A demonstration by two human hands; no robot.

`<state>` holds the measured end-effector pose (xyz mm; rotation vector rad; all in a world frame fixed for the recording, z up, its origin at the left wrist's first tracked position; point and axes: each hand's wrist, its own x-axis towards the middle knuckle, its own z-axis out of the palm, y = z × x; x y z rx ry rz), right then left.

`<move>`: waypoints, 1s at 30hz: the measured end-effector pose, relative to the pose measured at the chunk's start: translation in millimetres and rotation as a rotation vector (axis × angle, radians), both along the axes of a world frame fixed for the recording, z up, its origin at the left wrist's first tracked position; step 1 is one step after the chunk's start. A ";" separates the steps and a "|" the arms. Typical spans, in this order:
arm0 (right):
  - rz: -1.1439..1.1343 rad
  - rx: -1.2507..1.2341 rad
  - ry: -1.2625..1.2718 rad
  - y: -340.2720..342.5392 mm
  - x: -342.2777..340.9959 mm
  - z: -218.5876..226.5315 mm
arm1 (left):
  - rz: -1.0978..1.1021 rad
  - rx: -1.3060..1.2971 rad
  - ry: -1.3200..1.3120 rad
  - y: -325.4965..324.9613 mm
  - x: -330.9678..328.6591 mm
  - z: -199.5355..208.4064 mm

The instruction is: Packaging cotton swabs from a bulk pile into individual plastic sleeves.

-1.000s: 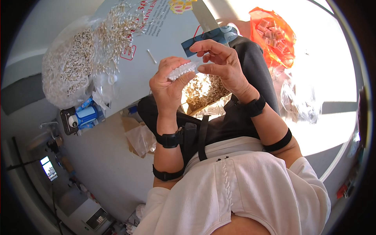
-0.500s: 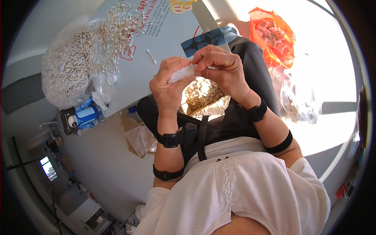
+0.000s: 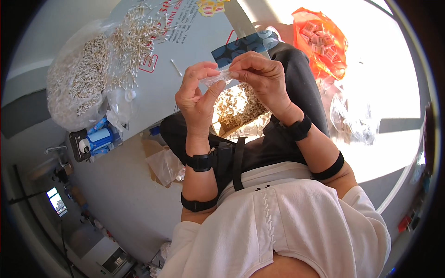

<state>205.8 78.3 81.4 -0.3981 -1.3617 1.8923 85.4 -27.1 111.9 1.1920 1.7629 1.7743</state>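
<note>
In front of me, a small clear packet with whitish contents is held up between both hands. My right hand pinches its right end between thumb and bent fingers. My left hand curves round the other end, fingers above and thumb below, in a loose grip. What exactly is inside the packet cannot be made out. Below the hands, between my legs, a box holds many loose cotton swabs. A single cotton swab lies on the grey board left of my left hand.
The grey printed board bears loose swabs and a dark patterned sheet. A clear bag of swabs bulges at its left, above a blue-and-white bottle. Right of my knee are an orange bag of small packs and clear plastic bags.
My left fingers and thumb have spread further apart round the packet. The packet has turned and shows less of its white bumpy side. My right hand keeps its pinch.
</note>
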 end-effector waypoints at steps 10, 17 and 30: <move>-0.207 0.453 -0.093 -5.1 3.5 0.7 | 0.142 -0.105 0.816 1.2 0.3 4.8; -0.141 0.526 -0.155 3.2 -0.7 -6.7 | 0.024 -0.174 0.839 6.4 -1.0 -5.5; -0.027 0.679 -0.302 26.7 -18.9 -42.6 | -0.115 -0.257 0.859 30.1 -22.8 -34.2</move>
